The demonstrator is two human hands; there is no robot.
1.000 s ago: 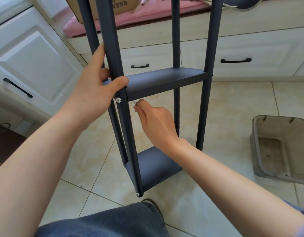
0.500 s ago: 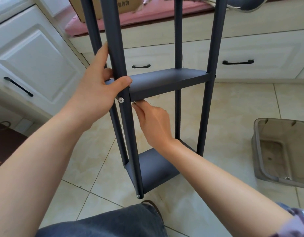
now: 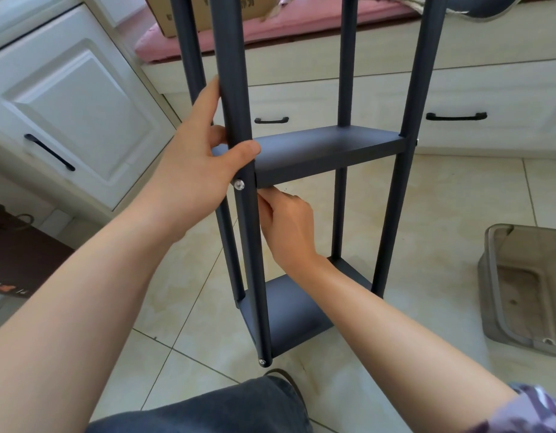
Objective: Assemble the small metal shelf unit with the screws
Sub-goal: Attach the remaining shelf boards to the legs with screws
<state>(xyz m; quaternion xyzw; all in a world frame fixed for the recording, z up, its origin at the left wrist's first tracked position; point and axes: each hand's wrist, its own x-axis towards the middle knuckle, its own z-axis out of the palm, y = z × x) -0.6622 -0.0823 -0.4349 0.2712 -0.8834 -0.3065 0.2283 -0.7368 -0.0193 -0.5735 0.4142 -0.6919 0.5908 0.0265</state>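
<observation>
head view, looking down at two bare forearms reaching into the centre of the frame. a dark grey metal shelf unit (image 3: pixel 329 151) stands upright on a pale tiled floor (image 3: pixel 442 214), running from the top edge down to the lower middle of the frame. it has four round posts, a middle shelf and a bottom shelf (image 3: pixel 289 314).

the left hand (image 3: pixel 192 170) comes in from the lower left and its grip is wrapped around the nearest front post (image 3: pixel 236 98), thumb across the front, fingers behind, right at the level of the middle shelf. a silver screw (image 3: pixel 238 184) sits in that post just below the thumb. a second screw head (image 3: pixel 263 361) shows at the foot of the same post.

the right hand (image 3: pixel 289 223) comes in from the lower right, with curled fingers tucked up under the front corner of the middle shelf, just beside the post. what its grip holds, if anything, cannot be told.

white cabinets (image 3: pixel 76 114) with black handles fill the left and upper right. a pink cushion (image 3: pixel 301 23) and a cardboard box (image 3: pixel 201 10) lie along the top. a grey plastic bin (image 3: pixel 526 285) sits on the floor at the right edge. a knee in dark denim (image 3: pixel 201 410) shows at the bottom centre.
</observation>
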